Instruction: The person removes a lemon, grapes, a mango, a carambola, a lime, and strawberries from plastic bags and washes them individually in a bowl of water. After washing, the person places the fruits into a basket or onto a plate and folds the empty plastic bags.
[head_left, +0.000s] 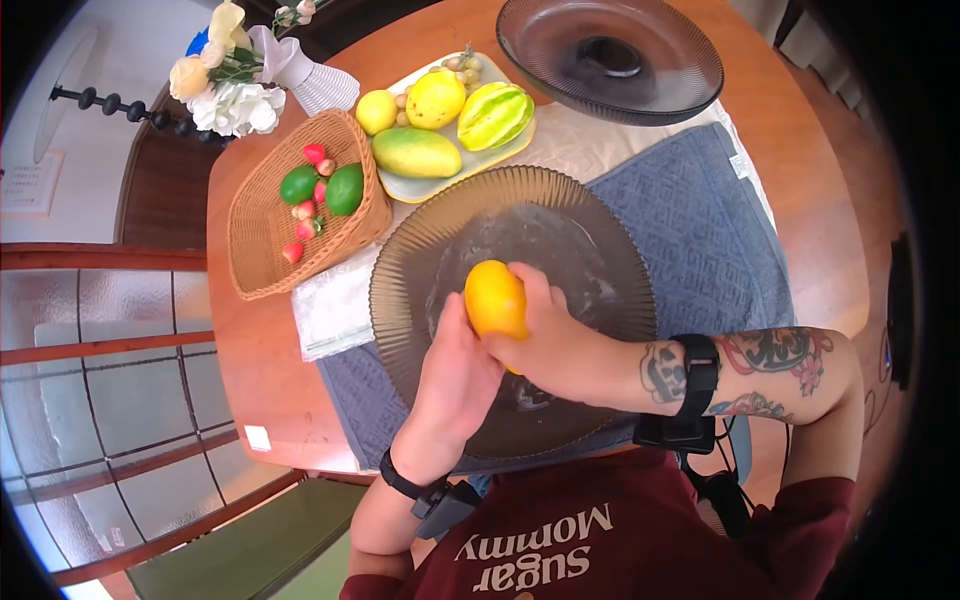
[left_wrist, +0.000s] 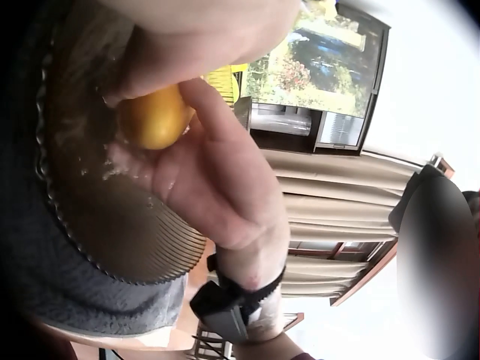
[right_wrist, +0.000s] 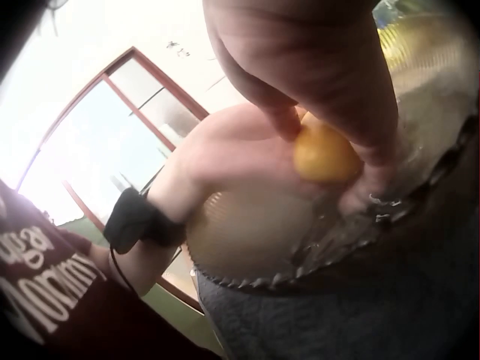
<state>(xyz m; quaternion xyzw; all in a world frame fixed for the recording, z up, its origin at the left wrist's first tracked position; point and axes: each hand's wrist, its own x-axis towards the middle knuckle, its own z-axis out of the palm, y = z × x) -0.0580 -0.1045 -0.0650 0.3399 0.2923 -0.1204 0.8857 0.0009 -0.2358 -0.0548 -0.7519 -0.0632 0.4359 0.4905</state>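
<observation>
Over the ribbed glass bowl (head_left: pixel 400 260), both hands hold a smooth, oval yellow-orange fruit (head_left: pixel 494 298). My left hand (head_left: pixel 458 372) grips it from the near left side. From the right, my right hand (head_left: pixel 552 338) has its thumb and fingers around it. Much of the fruit's lower part is covered by the hands. Water glistens in the bowl near the fingers in both wrist views, and the fruit (left_wrist: pixel 159 120) shows between the two hands in the left wrist view.
A wicker basket (head_left: pixel 255 235) with limes and strawberries stands at the left. Behind the bowl, a tray (head_left: pixel 408 188) carries a mango, star fruit, grapes and other yellow fruit. A second glass bowl (head_left: pixel 680 60) sits far right; a blue towel (head_left: pixel 700 220) lies under the near bowl. A flower vase (head_left: pixel 312 82) stands at back left.
</observation>
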